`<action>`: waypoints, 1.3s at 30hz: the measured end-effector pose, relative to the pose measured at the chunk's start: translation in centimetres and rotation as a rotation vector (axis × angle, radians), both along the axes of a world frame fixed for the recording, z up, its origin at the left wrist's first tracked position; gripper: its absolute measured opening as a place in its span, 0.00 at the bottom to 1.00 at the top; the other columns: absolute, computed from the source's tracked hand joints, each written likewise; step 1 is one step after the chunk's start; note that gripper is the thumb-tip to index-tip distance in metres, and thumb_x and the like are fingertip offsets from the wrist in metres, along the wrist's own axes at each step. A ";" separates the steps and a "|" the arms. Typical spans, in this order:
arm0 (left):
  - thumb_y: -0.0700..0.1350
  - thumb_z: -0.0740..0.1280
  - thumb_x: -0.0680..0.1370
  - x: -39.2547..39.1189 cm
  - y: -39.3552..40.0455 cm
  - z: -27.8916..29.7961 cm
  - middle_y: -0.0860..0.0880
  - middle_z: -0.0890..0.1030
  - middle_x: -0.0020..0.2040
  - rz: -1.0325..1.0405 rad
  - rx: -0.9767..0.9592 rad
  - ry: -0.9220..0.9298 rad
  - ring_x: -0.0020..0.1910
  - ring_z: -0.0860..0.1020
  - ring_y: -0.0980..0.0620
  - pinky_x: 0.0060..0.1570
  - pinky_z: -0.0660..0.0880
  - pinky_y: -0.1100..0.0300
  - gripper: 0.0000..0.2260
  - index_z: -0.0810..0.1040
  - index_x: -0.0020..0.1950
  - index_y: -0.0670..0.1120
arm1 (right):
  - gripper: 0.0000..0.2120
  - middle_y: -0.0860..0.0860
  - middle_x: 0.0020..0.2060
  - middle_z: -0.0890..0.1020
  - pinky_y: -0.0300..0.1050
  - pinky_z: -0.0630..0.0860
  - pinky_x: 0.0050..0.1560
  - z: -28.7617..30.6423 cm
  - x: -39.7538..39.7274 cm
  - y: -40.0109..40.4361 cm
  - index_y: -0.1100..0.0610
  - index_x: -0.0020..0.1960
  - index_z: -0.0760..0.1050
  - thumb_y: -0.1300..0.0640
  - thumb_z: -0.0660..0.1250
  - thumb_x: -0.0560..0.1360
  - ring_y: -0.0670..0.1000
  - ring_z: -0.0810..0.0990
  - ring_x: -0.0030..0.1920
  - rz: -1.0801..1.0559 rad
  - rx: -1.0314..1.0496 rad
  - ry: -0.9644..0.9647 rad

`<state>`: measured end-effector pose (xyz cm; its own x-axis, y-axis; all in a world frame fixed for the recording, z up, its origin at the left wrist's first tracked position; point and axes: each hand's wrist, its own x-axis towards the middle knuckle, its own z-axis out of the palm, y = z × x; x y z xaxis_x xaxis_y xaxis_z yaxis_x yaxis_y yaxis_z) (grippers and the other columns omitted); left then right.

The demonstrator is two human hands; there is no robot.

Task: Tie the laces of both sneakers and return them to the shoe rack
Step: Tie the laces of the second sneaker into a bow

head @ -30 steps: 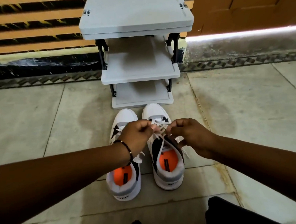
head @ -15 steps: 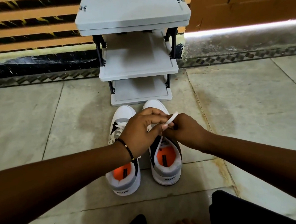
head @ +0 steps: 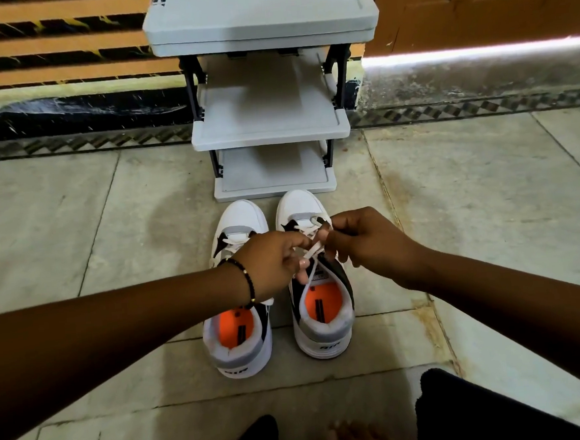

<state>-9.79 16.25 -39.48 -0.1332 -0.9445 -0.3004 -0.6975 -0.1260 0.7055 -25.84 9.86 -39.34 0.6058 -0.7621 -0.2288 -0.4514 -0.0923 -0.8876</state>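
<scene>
Head view
Floor: pale stone tiles (head: 75, 217), with a dark patterned border strip along the far wall.
Shoe rack: grey shoe rack (head: 270, 125) at far centre; three shelves show, all bare.
Sneakers: two white sneakers with orange insoles stand side by side on the floor just near of the rack, toes toward it. Left sneaker (head: 239, 354) partly under my left forearm. Right sneaker (head: 323, 327) under both hands.
Lace: white lace (head: 313, 251) of the right sneaker is crossed between my hands.
Left hand: my left hand (head: 271, 262) pinches one lace strand; black bead bracelet (head: 248, 281) on wrist.
Right hand: my right hand (head: 362, 239) is closed around the other strand.
Knot: cannot tell if formed.
</scene>
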 end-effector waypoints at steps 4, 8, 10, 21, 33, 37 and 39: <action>0.40 0.60 0.77 0.2 0.1 -0.1 0.48 0.85 0.41 0.042 0.074 0.103 0.29 0.74 0.60 0.35 0.70 0.67 0.12 0.71 0.60 0.50 | 0.14 0.52 0.31 0.81 0.28 0.68 0.27 0.2 0.1 0.2 0.65 0.41 0.79 0.57 0.60 0.78 0.49 0.76 0.32 0.035 0.024 -0.005; 0.37 0.60 0.77 0.1 0.1 0.2 0.55 0.83 0.32 0.008 0.154 0.279 0.34 0.79 0.64 0.37 0.71 0.78 0.12 0.72 0.59 0.48 | 0.12 0.51 0.30 0.81 0.28 0.68 0.27 0.6 0.2 0.0 0.66 0.44 0.78 0.59 0.60 0.78 0.47 0.75 0.31 0.088 0.038 -0.014; 0.37 0.62 0.76 0.2 -0.2 0.0 0.54 0.83 0.31 0.029 0.167 0.279 0.42 0.82 0.56 0.47 0.75 0.71 0.10 0.74 0.57 0.44 | 0.12 0.52 0.30 0.81 0.28 0.67 0.27 0.7 0.2 -0.2 0.67 0.45 0.78 0.60 0.61 0.77 0.45 0.75 0.30 0.112 0.044 -0.006; 0.56 0.61 0.70 0.6 -1.7 -0.5 0.44 0.81 0.40 0.030 0.050 0.009 0.45 0.79 0.45 0.53 0.76 0.48 0.16 0.82 0.41 0.46 | 0.08 0.54 0.31 0.81 0.28 0.68 0.27 1.4 0.5 -0.6 0.69 0.45 0.79 0.64 0.65 0.74 0.40 0.76 0.27 0.094 0.052 -0.128; 0.55 0.62 0.74 0.9 -2.2 2.5 0.56 0.79 0.45 0.475 0.301 0.772 0.57 0.75 0.54 0.54 0.63 0.50 0.10 0.76 0.38 0.52 | 0.03 0.57 0.34 0.84 0.35 0.68 0.25 1.9 0.1 -1.4 0.64 0.43 0.80 0.65 0.67 0.72 0.47 0.74 0.27 -0.054 0.091 -0.199; 0.55 0.60 0.76 2.8 -2.1 1.8 0.57 0.77 0.29 0.520 0.225 0.789 0.46 0.79 0.57 0.44 0.64 0.55 0.11 0.74 0.37 0.53 | 0.05 0.59 0.34 0.83 0.39 0.69 0.24 1.4 -0.4 -1.8 0.63 0.41 0.81 0.64 0.67 0.73 0.49 0.73 0.25 -0.178 0.067 -0.192; 0.53 0.57 0.78 3.7 -2.0 1.6 0.55 0.71 0.20 0.590 0.170 0.736 0.43 0.80 0.57 0.44 0.64 0.55 0.12 0.74 0.39 0.53 | 0.06 0.55 0.30 0.83 0.40 0.70 0.23 1.3 -0.9 -2.2 0.62 0.40 0.80 0.63 0.66 0.73 0.49 0.73 0.24 -0.224 0.049 -0.169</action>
<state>-6.05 14.22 -37.89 0.1401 -0.8714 -0.4702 0.1218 -0.4561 0.8815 -26.74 7.64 -38.04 0.4561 -0.8718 -0.1788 -0.3010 0.0379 -0.9529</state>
